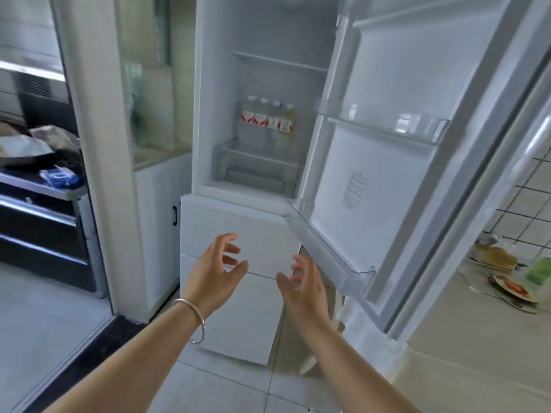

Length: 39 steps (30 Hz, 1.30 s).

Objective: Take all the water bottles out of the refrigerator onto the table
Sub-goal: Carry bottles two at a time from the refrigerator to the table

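The white refrigerator (208,114) stands open in front of me, its door (387,174) swung out to the right. Several water bottles (267,120) with red-and-white labels stand in a row at the back of a lower shelf, above a clear drawer (256,168). The rightmost bottle looks yellowish. My left hand (214,269), with a silver bangle on the wrist, is held out below the fridge compartment, fingers spread and holding nothing. My right hand (301,287) is beside it, also with spread fingers and nothing in it. Both hands are well below the bottles.
The door's clear bins (387,126) jut out on the right, close to my right hand. A counter (477,323) at the right carries plates of food (512,290). A dark stove unit (38,204) with a pan stands at the left behind a white pillar (98,144).
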{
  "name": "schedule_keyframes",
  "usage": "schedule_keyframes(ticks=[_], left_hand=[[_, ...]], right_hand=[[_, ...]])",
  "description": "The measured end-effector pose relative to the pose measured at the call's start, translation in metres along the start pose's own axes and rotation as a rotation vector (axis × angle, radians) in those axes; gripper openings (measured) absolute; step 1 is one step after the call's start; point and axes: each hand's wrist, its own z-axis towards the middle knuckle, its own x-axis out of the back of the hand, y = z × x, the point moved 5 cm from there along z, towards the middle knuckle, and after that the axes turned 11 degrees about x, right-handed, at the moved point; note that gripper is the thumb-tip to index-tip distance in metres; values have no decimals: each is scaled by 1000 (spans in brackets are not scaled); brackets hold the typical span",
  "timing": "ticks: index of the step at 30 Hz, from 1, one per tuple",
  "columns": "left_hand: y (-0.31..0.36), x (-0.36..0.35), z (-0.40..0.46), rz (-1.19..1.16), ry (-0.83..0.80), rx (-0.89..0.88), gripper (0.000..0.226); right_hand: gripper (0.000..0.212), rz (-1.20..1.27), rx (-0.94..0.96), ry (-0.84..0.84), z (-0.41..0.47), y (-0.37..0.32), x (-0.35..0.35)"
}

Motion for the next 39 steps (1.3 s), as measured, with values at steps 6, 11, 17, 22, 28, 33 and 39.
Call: schedule_keyframes(ticks=[6, 11, 17, 22, 28, 33, 39], left_hand=[[10, 9, 101, 1, -12, -70, 43], [-4, 14, 204, 49, 1, -94, 43], [2, 29, 347, 81, 47, -109, 47], [-19, 30, 435, 81, 37, -63, 48], [-52, 14, 548, -10, -28, 41, 45], [-54, -9, 639, -120, -44, 74, 39], [-64, -70, 712, -320, -128, 235, 39]], right_hand=[[40, 9, 14, 31, 97, 0, -46], [39, 65, 74, 120, 213, -1, -80], [42, 125, 127, 73, 348, -12, -137], [42, 139, 101, 34, 427, -3, -181], [35, 132, 67, 131, 513, 31, -217], [33, 92, 83, 274, 587, 47, -242], [33, 182, 3, 332, 661, 65, -262]])
